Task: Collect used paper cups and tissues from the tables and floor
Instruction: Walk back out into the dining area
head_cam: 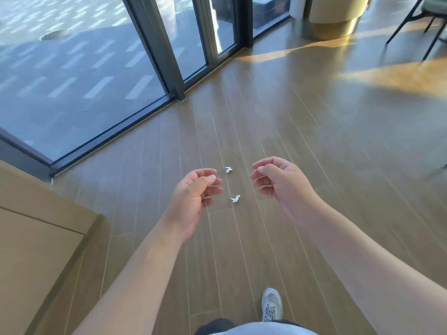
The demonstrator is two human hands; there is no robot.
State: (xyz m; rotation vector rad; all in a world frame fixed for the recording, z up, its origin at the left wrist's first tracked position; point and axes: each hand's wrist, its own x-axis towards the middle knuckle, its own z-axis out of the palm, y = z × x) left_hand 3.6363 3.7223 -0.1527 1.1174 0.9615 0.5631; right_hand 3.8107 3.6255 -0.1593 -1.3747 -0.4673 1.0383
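Two crumpled tissues, the farther tissue (228,169) and the nearer tissue (235,199), are seen on the wooden floor (314,146) between the loosely curled, empty left hand (193,197) and right hand (278,180), and are judged light, soft and best pinched anywhere across the wad.

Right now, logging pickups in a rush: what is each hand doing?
Left hand: open, fingers loosely curled, holding nothing.
Right hand: open, fingers loosely curled, holding nothing.
Both tissues lie on the floor.
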